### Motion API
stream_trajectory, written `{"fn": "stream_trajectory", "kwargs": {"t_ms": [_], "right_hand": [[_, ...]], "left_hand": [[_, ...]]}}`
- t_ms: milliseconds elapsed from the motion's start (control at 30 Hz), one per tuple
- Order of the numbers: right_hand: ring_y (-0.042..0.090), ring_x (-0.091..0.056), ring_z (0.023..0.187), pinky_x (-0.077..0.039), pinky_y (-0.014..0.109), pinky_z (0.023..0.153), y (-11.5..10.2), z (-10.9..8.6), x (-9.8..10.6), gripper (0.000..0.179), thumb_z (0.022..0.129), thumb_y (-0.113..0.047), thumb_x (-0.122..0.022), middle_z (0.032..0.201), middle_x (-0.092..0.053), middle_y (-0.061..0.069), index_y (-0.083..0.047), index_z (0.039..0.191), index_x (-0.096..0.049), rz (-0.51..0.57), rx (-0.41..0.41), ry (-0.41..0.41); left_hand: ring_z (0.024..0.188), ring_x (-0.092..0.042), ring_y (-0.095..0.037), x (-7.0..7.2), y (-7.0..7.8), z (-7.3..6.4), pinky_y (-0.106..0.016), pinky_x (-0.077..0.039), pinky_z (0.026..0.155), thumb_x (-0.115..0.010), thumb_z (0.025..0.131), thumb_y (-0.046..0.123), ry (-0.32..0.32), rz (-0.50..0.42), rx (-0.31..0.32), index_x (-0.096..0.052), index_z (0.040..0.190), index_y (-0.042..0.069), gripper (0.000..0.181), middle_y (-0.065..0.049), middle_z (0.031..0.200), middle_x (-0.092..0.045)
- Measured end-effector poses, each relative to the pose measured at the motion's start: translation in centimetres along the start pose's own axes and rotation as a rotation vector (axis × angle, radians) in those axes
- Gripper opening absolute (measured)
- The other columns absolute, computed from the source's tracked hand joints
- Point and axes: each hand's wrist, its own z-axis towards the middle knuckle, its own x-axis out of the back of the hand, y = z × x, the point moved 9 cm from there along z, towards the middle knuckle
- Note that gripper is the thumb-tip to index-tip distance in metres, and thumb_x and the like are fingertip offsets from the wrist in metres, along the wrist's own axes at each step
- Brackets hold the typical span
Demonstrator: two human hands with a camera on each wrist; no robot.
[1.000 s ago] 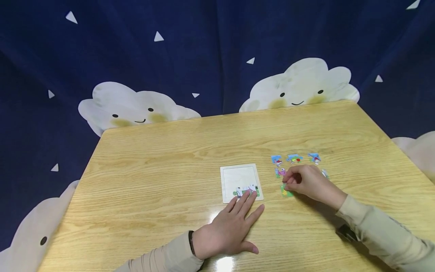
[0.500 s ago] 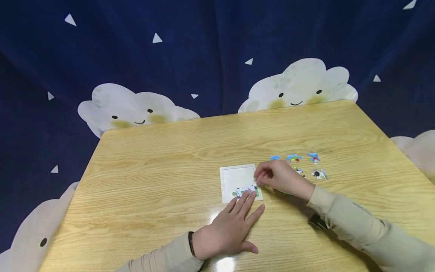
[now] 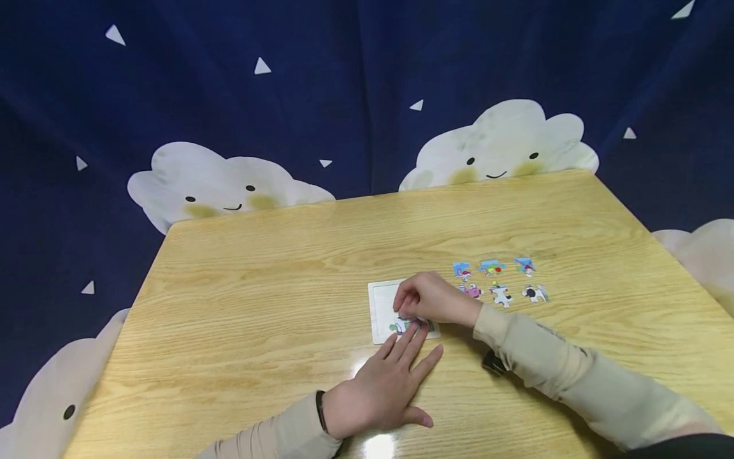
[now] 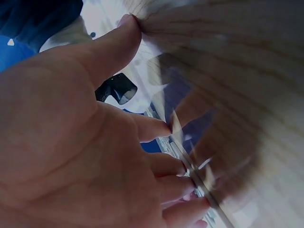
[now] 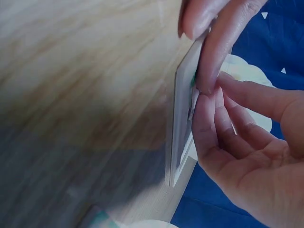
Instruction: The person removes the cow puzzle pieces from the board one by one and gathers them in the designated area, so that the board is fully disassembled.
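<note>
A white square puzzle tray (image 3: 378,306) lies flat at the middle of the table, with a few joined puzzle pieces (image 3: 397,327) along its near side. My left hand (image 3: 375,392) lies palm down with straight spread fingers, its fingertips resting on the tray's near edge and those pieces. Above the tray, my right hand (image 3: 436,298) pinches thumb against fingers, close to the left fingertips. The puzzle piece in that pinch is hidden by the fingers. In the right wrist view, the right fingertips (image 5: 206,102) meet at the tray's face (image 5: 183,114), beside the left fingers (image 5: 213,61).
Several loose puzzle pieces lie in two rows to the right of the tray, among them a white one (image 3: 501,296) and a black-and-white one (image 3: 536,293). The wooden table (image 3: 258,287) ends at a dark blue curtain (image 3: 321,95) with cloud prints.
My right hand has taken the green-and-yellow puzzle piece from the right and moved left with it over the tray. My left hand has stayed in place.
</note>
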Motion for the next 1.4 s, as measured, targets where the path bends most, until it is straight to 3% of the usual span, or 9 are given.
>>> {"fn": "stream_trajectory", "kwargs": {"t_ms": [400,667,933,1233,1400], "right_hand": [[0.005,-0.062,0.064,-0.050,0.022,0.061,0.0,0.2,-0.5,0.009,0.081,0.007,-0.070,0.071,-0.069,-0.001,-0.001,0.085,-0.072,0.062,-0.043,-0.078],[0.010,-0.065,0.067,-0.053,0.024,0.064,0.3,0.1,-0.6,0.016,0.078,0.011,-0.072,0.077,-0.070,0.009,0.003,0.092,-0.071,0.156,-0.073,-0.111],[0.013,-0.066,0.066,-0.055,0.026,0.063,0.3,0.2,-0.6,0.018,0.079,0.019,-0.066,0.076,-0.070,0.006,0.005,0.090,-0.071,0.215,-0.054,-0.117],[0.015,-0.068,0.071,-0.056,0.027,0.066,0.3,0.3,1.4,0.014,0.080,0.013,-0.072,0.078,-0.071,0.007,0.005,0.091,-0.072,0.213,-0.034,-0.048],[0.018,-0.069,0.074,-0.056,0.028,0.068,1.1,-0.8,3.3,0.014,0.080,0.011,-0.074,0.081,-0.072,0.007,0.006,0.093,-0.071,0.227,-0.070,-0.032]], "left_hand": [[0.149,-0.004,-0.027,-0.1,0.0,0.0,-0.037,-0.023,0.116,-0.044,0.084,0.076,-0.003,-0.031,0.013,-0.018,0.159,0.020,0.097,-0.016,0.163,-0.004],[0.150,-0.004,-0.026,-0.3,-0.1,0.0,-0.038,-0.023,0.116,-0.044,0.084,0.077,-0.004,-0.040,0.017,-0.017,0.159,0.021,0.097,-0.016,0.163,-0.004],[0.150,-0.004,-0.027,-0.2,-0.1,0.0,-0.038,-0.024,0.115,-0.044,0.084,0.077,0.008,-0.026,0.013,-0.017,0.159,0.020,0.098,-0.016,0.163,-0.005],[0.150,-0.006,-0.025,0.0,0.0,0.0,-0.038,-0.025,0.115,-0.046,0.084,0.076,0.019,-0.047,-0.001,-0.019,0.158,0.020,0.097,-0.016,0.163,-0.005],[0.150,-0.005,-0.027,0.0,0.0,0.0,-0.038,-0.024,0.115,-0.046,0.084,0.075,0.016,-0.069,-0.008,-0.017,0.159,0.020,0.098,-0.016,0.163,-0.002]]}}
